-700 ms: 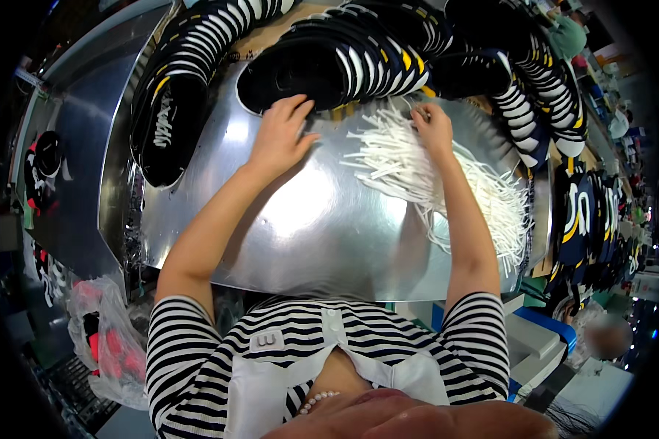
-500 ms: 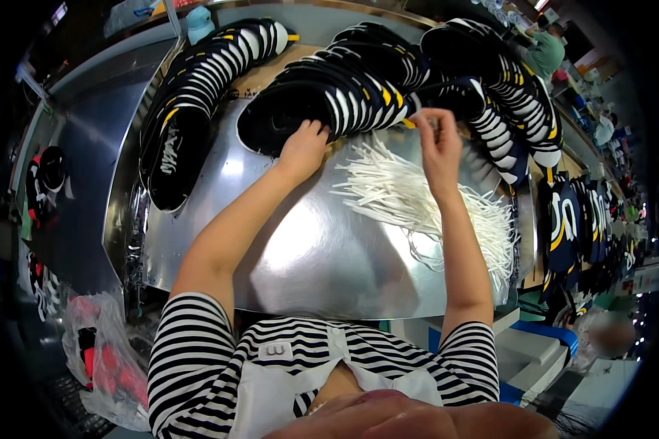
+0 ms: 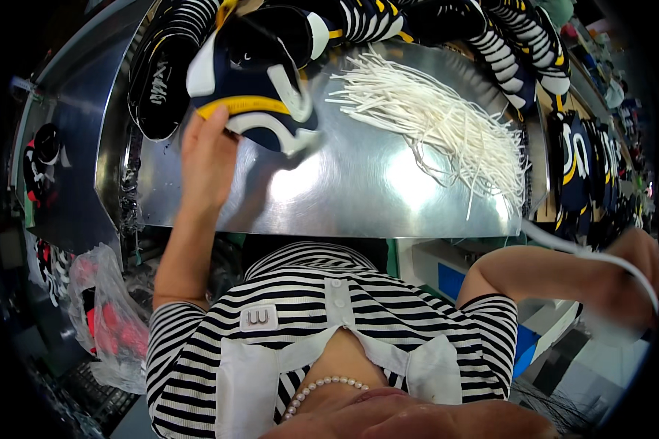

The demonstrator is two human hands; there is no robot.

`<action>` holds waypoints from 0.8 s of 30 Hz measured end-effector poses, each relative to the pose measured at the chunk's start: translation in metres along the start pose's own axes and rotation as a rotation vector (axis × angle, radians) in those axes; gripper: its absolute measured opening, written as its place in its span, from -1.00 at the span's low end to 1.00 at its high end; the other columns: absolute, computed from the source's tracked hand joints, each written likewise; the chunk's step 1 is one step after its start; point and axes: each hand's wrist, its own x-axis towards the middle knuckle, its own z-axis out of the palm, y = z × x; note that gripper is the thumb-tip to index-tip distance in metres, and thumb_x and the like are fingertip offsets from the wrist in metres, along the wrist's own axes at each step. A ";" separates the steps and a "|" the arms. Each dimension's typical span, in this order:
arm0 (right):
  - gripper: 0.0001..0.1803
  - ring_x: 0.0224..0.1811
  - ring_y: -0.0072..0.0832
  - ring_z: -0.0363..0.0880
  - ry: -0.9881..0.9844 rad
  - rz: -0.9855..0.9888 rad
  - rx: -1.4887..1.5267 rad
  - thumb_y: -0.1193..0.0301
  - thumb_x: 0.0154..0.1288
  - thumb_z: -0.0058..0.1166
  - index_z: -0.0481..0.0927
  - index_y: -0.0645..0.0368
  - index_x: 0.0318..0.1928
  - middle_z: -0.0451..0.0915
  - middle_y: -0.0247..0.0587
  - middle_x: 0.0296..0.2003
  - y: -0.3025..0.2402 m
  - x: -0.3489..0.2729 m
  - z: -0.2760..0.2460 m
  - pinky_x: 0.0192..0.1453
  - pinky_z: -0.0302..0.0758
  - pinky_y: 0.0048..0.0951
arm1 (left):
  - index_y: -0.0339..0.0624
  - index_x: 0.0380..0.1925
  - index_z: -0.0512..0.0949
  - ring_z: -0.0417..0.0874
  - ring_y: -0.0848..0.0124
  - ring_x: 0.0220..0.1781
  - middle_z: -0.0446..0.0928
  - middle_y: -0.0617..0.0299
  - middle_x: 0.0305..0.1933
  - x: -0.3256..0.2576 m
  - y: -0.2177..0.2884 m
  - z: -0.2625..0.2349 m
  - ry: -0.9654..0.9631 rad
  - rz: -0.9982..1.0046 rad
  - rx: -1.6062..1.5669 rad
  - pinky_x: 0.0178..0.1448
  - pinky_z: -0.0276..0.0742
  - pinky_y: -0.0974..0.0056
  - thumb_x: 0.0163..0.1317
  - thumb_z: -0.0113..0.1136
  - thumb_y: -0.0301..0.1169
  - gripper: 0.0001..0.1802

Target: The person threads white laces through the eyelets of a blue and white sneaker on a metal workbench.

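My left hand (image 3: 209,157) grips the edge of a shoe upper (image 3: 252,91) in navy, white and yellow, raised over the metal table with its side turned up. The fingers behind the upper are hidden. Far out to the right, past the table's edge, my right hand (image 3: 630,274) is blurred by motion but closed on a white shoelace (image 3: 567,245), which trails back toward the table corner. On the right half of the table lies a loose pile of white shoelaces (image 3: 432,121).
Nested rows of black, white and yellow shoe uppers (image 3: 157,88) line the table's far side. More uppers (image 3: 575,161) stand beyond the right edge of the metal table (image 3: 344,197). A clear plastic bag (image 3: 113,329) with red pieces sits at lower left.
My left hand has lifted a shoe upper from the middle row and brought it left and nearer. The right hand has swung from the row far out to the right with a lace.
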 end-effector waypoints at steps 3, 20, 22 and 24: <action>-0.85 -0.60 -0.82 0.24 0.410 0.362 -0.415 0.41 0.32 0.18 0.55 0.15 -0.15 0.57 -0.47 -0.39 0.030 -0.073 -0.024 -0.59 0.07 -0.72 | -0.23 0.03 0.52 0.60 0.40 0.02 0.60 0.15 0.04 -0.040 -0.060 -0.040 -0.073 -0.315 -0.457 0.02 0.50 0.32 0.47 0.07 -0.33 -0.74; -0.86 -0.38 -0.67 0.55 0.481 1.067 -0.991 0.39 0.38 0.10 0.55 0.21 -0.20 0.68 -0.35 -0.42 0.287 -0.193 -0.129 -0.26 0.45 -0.57 | -0.31 0.29 0.41 0.59 0.25 0.22 0.57 0.00 0.18 0.054 -0.055 -0.031 -0.363 -0.972 0.526 0.26 0.49 0.24 0.41 -0.06 0.25 -0.17; -0.85 -0.33 -0.62 0.60 0.542 1.019 -0.904 0.39 0.38 0.11 0.55 0.22 -0.16 0.67 -0.30 -0.37 0.290 -0.206 -0.131 -0.17 0.50 -0.56 | -0.31 0.33 0.35 0.43 0.26 0.39 0.50 -0.01 0.26 0.058 -0.059 -0.010 -0.339 -1.033 0.284 0.40 0.38 0.23 0.41 -0.10 0.26 -0.15; -0.77 -0.35 -0.50 0.68 0.573 0.899 -1.050 0.29 0.36 0.10 0.53 0.13 -0.08 0.71 -0.27 -0.41 0.290 -0.217 -0.133 -0.22 0.53 -0.45 | -0.32 0.32 0.36 0.37 0.29 0.44 0.44 0.00 0.32 0.046 -0.045 0.010 -0.454 -0.956 0.136 0.47 0.30 0.23 0.44 -0.14 0.24 -0.17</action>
